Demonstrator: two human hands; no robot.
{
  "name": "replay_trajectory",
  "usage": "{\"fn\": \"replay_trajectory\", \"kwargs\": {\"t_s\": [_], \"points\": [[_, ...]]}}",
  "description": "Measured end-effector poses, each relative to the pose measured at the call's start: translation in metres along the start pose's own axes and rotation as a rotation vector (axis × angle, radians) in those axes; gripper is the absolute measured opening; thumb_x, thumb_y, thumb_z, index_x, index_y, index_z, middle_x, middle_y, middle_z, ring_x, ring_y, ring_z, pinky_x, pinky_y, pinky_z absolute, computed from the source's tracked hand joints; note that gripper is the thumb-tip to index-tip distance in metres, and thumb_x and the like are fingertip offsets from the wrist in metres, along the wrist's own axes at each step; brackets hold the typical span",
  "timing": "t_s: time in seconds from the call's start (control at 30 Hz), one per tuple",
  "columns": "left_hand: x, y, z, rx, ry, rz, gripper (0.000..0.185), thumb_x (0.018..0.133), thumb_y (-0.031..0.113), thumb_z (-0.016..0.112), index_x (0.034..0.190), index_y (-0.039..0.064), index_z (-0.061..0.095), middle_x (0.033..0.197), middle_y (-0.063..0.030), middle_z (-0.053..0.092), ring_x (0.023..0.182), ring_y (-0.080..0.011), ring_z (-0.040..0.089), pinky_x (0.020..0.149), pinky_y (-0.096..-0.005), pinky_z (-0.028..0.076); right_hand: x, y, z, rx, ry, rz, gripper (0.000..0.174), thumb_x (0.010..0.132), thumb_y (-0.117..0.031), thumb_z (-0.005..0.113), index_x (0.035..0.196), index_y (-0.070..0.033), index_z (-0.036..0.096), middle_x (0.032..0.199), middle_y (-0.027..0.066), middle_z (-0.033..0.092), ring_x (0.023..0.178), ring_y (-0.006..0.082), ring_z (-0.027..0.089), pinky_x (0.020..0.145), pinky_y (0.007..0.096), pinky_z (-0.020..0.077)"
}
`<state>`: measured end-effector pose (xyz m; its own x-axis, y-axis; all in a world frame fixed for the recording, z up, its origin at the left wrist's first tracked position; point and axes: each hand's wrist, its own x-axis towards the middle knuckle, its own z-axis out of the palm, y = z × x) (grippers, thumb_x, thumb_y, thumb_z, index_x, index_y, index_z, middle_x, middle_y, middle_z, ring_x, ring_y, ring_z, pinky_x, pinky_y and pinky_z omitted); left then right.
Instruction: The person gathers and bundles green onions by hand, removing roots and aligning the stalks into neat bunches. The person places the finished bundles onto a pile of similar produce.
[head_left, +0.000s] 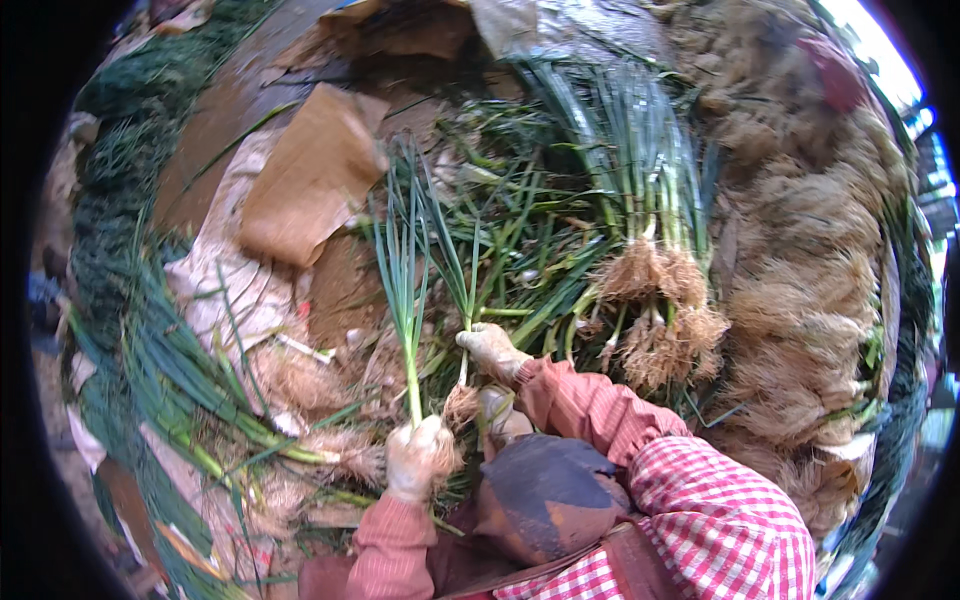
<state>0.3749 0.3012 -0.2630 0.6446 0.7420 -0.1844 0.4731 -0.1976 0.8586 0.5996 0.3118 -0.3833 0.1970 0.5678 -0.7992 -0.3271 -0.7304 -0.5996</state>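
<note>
My left hand (416, 456), in a soiled pale glove, grips a green onion (409, 352) near its root end; its leaves point up and away from me. My right hand (493, 349), also gloved, is closed around the stem of a second green onion (457, 255). The roots of that onion (460, 405) hang below the fist. To the right of my right hand lies a bunch of green onions (645, 165) with its tan roots (667, 337) towards me. Loose green leaves (517, 217) cover the ground ahead of my right hand.
Green onions (202, 390) lie heaped on the left, beside a whitish sack (232, 202) and a brown sheet (315, 176). A tall stack of onions, root ends facing inward (795, 285), lines the right side. My covered knee (547, 495) is close below my right forearm.
</note>
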Motion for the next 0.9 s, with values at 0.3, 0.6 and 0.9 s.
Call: {"fn": "replay_trajectory", "kwargs": {"t_s": [0.3, 0.6, 0.9], "points": [[0.024, -0.013, 0.023, -1.206, -0.173, -0.884, 0.015, 0.091, 0.018, 0.065, 0.087, 0.005, 0.058, 0.067, -0.0088, 0.061, 0.049, -0.0197, 0.057, 0.042, -0.0304, 0.044, -0.111, -0.086, -0.062, -0.758, 0.039, -0.650, 0.059, 0.092, -0.055, 0.051, 0.120, -0.003, 0.056, 0.114, 0.0162, 0.059, 0.102, 0.0286, 0.059, 0.088, 0.0405, 0.0495], [0.034, 0.019, 0.016, -1.113, -0.043, -0.829, 0.020, 0.092, 0.019, 0.062, 0.080, 0.003, 0.057, 0.069, -0.0113, 0.063, 0.057, -0.0222, 0.063, 0.046, -0.0309, 0.049, -0.059, -0.138, -0.245, -0.984, 0.932, -0.230, 0.040, 0.085, -0.036, 0.063, 0.101, 0.000, 0.063, 0.086, 0.0179, 0.066, 0.088, 0.0322, 0.065, 0.080, 0.0405, 0.0513], [0.042, -0.014, 0.020, -1.101, 0.012, -0.664, 0.048, 0.087, 0.002, 0.061, 0.133, 0.001, 0.048, 0.116, -0.0093, 0.061, 0.094, -0.0134, 0.061, 0.075, -0.0232, 0.054, -0.070, -0.005, 0.011, -0.174, -0.324, -0.293, 0.036, 0.088, -0.020, 0.063, 0.120, -0.003, 0.059, 0.101, 0.0134, 0.066, 0.096, 0.0213, 0.060, 0.088, 0.0314, 0.0476]]}}
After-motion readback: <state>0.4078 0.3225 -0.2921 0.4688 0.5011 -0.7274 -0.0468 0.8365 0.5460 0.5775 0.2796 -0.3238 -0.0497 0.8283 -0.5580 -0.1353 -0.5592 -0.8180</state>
